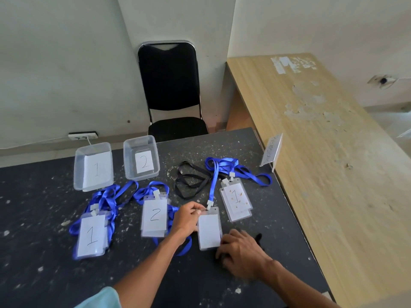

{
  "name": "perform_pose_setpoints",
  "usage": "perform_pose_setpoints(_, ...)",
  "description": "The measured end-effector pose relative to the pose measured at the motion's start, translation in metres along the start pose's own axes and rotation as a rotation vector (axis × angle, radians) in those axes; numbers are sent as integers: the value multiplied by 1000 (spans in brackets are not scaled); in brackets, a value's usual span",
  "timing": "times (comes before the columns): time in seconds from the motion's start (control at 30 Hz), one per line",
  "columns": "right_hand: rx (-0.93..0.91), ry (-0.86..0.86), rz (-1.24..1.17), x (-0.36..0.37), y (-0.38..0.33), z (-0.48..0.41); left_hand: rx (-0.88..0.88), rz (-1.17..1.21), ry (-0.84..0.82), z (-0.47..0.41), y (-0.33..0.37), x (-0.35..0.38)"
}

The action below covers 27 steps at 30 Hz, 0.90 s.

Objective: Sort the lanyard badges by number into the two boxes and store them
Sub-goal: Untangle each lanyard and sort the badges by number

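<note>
Reaching forward, my left hand [189, 218] pinches the top edge of a blank-faced badge [209, 230]. My right hand [242, 254] lies knuckles-up at its lower corner; I cannot tell its grip. The clear-sleeved badge lies flat on the speckled dark table [44, 274] with its blue lanyard [212, 185] attached.

On the dark speckled tabletop [244, 147], two clear boxes stand side by side at the far left, one marked 1 [77, 170], the other marked 2 [127, 158]. In front of them lie a badge stack showing 1 [91, 234] and a badge stack showing 2 [154, 216], both with blue straps. The left hand [189, 218] pinches the top corner of a blank-faced badge [209, 230] by its clip, and the right hand [242, 252] rests curled at its lower right corner. Just beyond lie a stained badge marked 1 [236, 198] and a black lanyard [189, 181].
</note>
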State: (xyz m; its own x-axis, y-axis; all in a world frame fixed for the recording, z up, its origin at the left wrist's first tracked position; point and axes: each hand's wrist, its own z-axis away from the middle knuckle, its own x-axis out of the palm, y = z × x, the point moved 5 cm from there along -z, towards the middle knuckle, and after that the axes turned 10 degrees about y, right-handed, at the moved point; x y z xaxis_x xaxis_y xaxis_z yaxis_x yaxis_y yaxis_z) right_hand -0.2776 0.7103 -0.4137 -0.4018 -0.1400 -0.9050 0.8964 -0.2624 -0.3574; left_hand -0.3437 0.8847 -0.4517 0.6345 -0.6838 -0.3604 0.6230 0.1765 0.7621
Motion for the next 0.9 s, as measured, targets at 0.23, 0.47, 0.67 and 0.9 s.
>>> perform_pose_setpoints(0.23,360,202,-293,-36,-19,-39,100,87,6,9,37,-14)
perform_pose_setpoints(0.47,756,461,-973,-59,-3,-47,248,23,109,15,72,-50)
perform_pose_setpoints(0.67,777,443,-1343,-73,1,-39,313,111,-230,27,99,-54)
perform_pose_setpoints(0.9,736,569,-1286,-98,2,-48,205,289,-208,30,96,-45)
